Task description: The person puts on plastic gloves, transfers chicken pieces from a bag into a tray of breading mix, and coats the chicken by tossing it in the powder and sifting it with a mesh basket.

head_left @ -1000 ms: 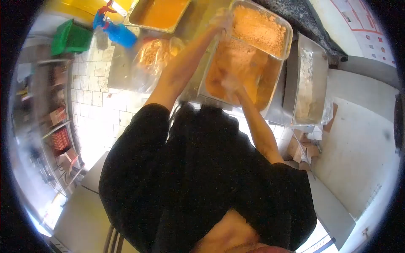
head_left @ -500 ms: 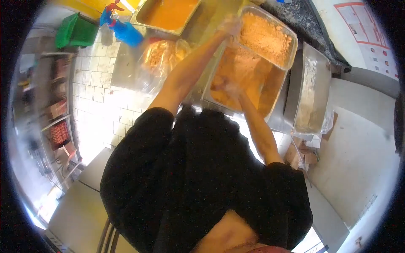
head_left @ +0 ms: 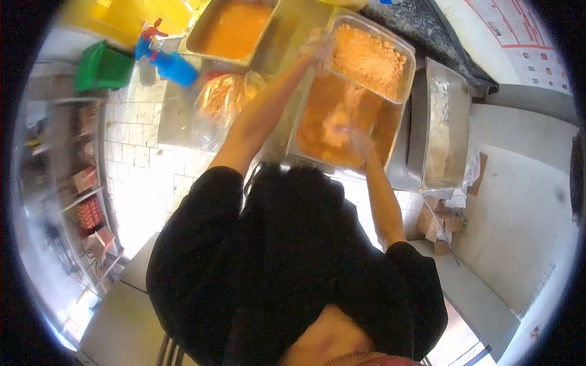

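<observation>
My left hand [head_left: 317, 47], which seems to be in a clear glove, is at the left rim of a tray [head_left: 410, 67] and grips its edge. That tray holds orange, crumbly coated pieces [head_left: 366, 55] and rests tilted over the far part of a deep metal pan [head_left: 295, 131]. Orange powder [head_left: 314, 110] covers the bottom of the pan. Inside the pan, my right hand [head_left: 361, 143] is smeared by motion, beside a blurred clump of orange coated pieces [head_left: 336, 131]. Its fingers cannot be made out.
Left of the pan lies a clear plastic bag [head_left: 220, 100] of orange pieces. Behind it stand a pan of orange liquid [head_left: 235, 30] and a blue spray bottle [head_left: 174, 66]. A long metal container [head_left: 448, 122] stands on the right. A green bin [head_left: 105, 66] is far left.
My right hand has moved right within the pan, and a pale orange clump now shows beside it. My left hand stays at the tray's rim. The whole view has shifted slightly.
</observation>
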Demonstrator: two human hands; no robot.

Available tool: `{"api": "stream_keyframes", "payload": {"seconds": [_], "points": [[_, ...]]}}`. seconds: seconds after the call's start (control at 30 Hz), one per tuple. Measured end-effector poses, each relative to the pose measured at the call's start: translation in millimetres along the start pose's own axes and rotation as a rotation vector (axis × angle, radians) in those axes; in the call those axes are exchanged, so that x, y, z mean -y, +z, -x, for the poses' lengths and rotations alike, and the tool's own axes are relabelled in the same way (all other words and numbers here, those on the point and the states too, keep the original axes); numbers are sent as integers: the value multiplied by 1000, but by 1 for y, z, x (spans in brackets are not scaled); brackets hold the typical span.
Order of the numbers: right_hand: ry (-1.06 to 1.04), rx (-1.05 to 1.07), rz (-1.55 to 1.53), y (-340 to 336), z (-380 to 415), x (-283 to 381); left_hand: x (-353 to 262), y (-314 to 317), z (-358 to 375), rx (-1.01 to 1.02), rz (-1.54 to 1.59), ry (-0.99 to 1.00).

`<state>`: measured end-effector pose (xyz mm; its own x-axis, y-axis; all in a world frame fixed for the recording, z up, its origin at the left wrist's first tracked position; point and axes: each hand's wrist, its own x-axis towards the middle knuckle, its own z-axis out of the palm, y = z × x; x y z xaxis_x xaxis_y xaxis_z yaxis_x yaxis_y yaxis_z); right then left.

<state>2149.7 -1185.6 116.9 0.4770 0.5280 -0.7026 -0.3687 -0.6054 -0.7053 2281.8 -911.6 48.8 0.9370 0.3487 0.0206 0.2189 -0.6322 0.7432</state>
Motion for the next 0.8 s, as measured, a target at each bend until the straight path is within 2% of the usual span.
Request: {"api": "stream_keyframes", "payload": {"seconds": [0.03, 0.1, 0.13, 0.17, 0.23, 0.27, 0.37, 0.43, 0.47, 0.53, 0.6, 0.7, 0.77, 0.8], "points": [[-12, -63, -19, -1, 12, 10, -5, -7, 3, 3, 3, 7], [-26, -136, -40, -6, 18, 7, -10, -20, 3, 142, 102, -56], [-170, -94, -310, -14, 14, -8, -2, -18, 2, 145, 104, -45], [-318, -49, -577, -22, 13, -15, 18, -3, -6, 41, -50, 182], [-410, -44, -599, -41, 29, 2, 29, 17, -16, -66, -199, 419], [-495, -27, -619, -49, 38, 15, 28, 23, -18, -33, -145, 328], [-559, -48, -723, -83, 29, 61, 26, 32, -21, 63, 11, 44], [-173, -467, -379, -61, 44, 170, 23, 23, -22, 88, 59, -45], [-134, -521, -175, -74, 28, 184, 20, 19, -23, 90, 51, -59], [-268, -568, 240, -108, -5, 169, 14, 11, -16, 64, 11, -1], [-327, -646, 604, -129, -21, 155, 11, 3, -7, -21, -70, 140], [-332, -731, 932, -143, -19, 128, 26, 11, -8, -100, -102, 309], [-335, -816, 881, -148, -10, 110, 64, 1, -56, 261, 163, 137], [-334, -864, 816, -147, -4, 103, 61, -3, -56, 446, 301, 58]]}}
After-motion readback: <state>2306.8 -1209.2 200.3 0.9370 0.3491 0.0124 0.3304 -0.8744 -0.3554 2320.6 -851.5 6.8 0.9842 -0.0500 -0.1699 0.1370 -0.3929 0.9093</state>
